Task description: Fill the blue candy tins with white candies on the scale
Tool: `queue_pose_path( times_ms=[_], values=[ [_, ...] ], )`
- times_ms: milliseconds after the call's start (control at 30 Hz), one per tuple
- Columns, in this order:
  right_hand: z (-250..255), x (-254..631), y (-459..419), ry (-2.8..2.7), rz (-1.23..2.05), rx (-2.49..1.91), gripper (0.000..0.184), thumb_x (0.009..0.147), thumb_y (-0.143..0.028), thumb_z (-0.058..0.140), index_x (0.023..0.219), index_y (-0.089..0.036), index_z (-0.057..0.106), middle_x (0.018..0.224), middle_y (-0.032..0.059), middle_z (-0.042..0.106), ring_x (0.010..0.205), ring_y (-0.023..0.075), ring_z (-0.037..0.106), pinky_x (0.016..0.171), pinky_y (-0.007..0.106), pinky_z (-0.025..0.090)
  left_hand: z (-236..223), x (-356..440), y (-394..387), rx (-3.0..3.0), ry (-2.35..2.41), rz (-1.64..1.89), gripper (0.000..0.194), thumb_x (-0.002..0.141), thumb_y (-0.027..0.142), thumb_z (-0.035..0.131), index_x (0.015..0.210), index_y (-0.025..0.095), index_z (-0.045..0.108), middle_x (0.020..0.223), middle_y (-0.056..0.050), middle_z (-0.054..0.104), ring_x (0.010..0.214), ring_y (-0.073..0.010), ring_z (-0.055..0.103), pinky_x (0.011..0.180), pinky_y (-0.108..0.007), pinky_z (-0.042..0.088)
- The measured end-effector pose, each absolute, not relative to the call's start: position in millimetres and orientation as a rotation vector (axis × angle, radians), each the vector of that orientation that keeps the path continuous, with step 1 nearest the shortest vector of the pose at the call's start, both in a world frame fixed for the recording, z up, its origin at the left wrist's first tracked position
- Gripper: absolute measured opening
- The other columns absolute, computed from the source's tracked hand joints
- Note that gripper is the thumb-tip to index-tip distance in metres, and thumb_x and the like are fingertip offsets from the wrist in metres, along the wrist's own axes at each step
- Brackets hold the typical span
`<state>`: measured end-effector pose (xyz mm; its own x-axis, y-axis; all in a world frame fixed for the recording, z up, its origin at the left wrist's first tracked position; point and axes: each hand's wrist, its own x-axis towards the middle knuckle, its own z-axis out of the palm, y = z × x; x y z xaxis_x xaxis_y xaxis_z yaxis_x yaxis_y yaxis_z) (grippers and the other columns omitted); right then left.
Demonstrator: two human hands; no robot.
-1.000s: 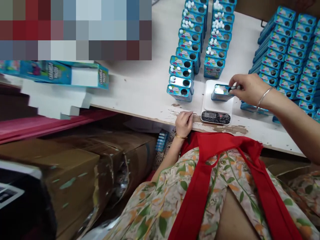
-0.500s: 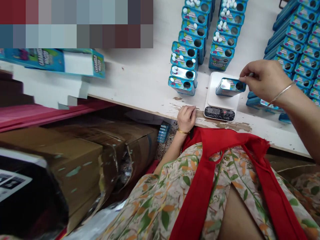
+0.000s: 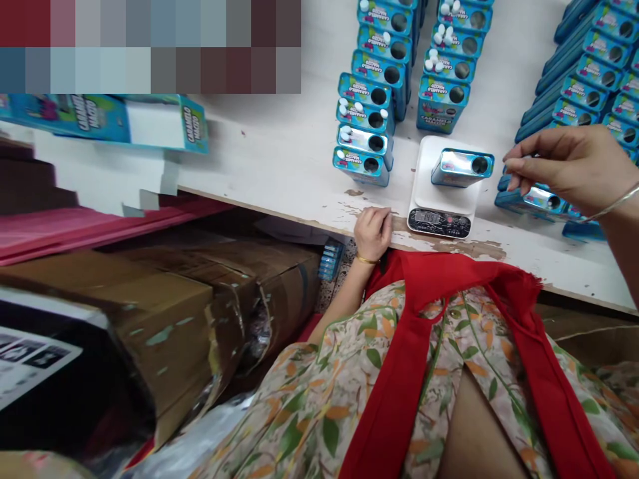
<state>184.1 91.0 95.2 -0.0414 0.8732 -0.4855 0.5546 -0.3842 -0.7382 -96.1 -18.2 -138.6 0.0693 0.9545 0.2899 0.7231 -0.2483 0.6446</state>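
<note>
Resting on table (image 3: 279,169), left hand (image 3: 373,233) curled; right hand (image 3: 574,163) half-open

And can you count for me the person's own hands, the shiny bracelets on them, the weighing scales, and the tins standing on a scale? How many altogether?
Hands: 2, the left hand and right hand
Bracelets: 2, a gold one and a silver one
Weighing scales: 1, white
Tins on a scale: 1, blue
Total: 6

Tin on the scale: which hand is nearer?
Right. The right hand is just right of the tin, apart from it; the left hand is farther off, lower left.
</note>
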Motion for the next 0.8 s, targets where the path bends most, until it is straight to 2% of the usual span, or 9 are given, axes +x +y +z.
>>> queue_pose_path(
  times_ms=[133,267,367,467,600,733,800],
  values=[
    [88.9,171.5,93.2,-1.862,1.163,-1.901,0.01,0.083,-0.011,0.069,0.076,-0.019,0.069,0.06,0.0029,0.061,0.056,0.0169,0.059,0.062,0.036,0.052,-139.3,-96.9,-18.6,2.034,1.694,0.957,0.026,0.101,0.032,0.045,0.106,0.019,0.067,0.091,-0.01,0.066,0.089,-0.0215,0.061,0.082,-0.036,0.047],
    [81.9,168.9,97.3,-2.087,0.992,-1.829,0.002,0.081,-0.022,0.072,0.081,-0.024,0.071,0.067,0.0041,0.063,0.077,0.0246,0.068,0.071,0.038,0.055,-140.5,-97.8,-19.1,2.06,1.676,1.002,0.024,0.101,0.031,0.046,0.107,0.02,0.067,0.091,-0.01,0.067,0.088,-0.0212,0.06,0.081,-0.036,0.047],
    [81.9,169.0,97.6,-2.119,0.976,-1.804,0.007,0.082,-0.028,0.072,0.088,-0.024,0.073,0.072,0.0056,0.066,0.085,0.0271,0.069,0.073,0.038,0.056,-142.0,-98.3,-19.6,2.048,1.677,0.992,0.024,0.101,0.031,0.046,0.108,0.02,0.066,0.092,-0.01,0.067,0.089,-0.0215,0.061,0.082,-0.037,0.047],
    [83.0,166.8,96.5,-2.065,1.018,-1.827,0.012,0.086,-0.027,0.067,0.096,-0.023,0.073,0.073,0.0056,0.067,0.079,0.0256,0.069,0.071,0.038,0.056,-143.1,-98.6,-19.8,2.02,1.675,0.977,0.025,0.101,0.032,0.046,0.108,0.02,0.066,0.093,-0.01,0.067,0.09,-0.022,0.061,0.084,-0.037,0.047],
    [78.9,162.6,96.4,-1.94,1.122,-1.768,0.017,0.089,-0.021,0.063,0.102,-0.023,0.073,0.076,0.004,0.069,0.071,0.0188,0.066,0.068,0.032,0.054,-142.6,-98.4,-19.6,2.023,1.673,0.982,0.024,0.101,0.032,0.046,0.106,0.02,0.066,0.091,-0.01,0.067,0.089,-0.0217,0.061,0.083,-0.037,0.047],
    [77.0,177.1,92.8,-1.857,1.008,-1.67,0.018,0.089,-0.017,0.061,0.102,-0.02,0.075,0.087,0.0068,0.072,0.065,0.0121,0.062,0.067,0.028,0.049,-140.4,-97.9,-19.1,2.075,1.705,0.971,0.024,0.101,0.032,0.046,0.105,0.019,0.067,0.09,-0.01,0.067,0.087,-0.0208,0.061,0.082,-0.036,0.048],
    [79.6,200.3,88.2,-1.771,0.903,-1.708,0.017,0.089,-0.021,0.065,0.104,-0.02,0.075,0.093,0.0096,0.072,0.067,0.0126,0.063,0.067,0.029,0.048,-139.1,-97.7,-19.2,2.082,1.716,0.96,0.025,0.101,0.033,0.046,0.105,0.019,0.067,0.09,-0.009,0.067,0.087,-0.0204,0.061,0.082,-0.035,0.048]
  ],
)
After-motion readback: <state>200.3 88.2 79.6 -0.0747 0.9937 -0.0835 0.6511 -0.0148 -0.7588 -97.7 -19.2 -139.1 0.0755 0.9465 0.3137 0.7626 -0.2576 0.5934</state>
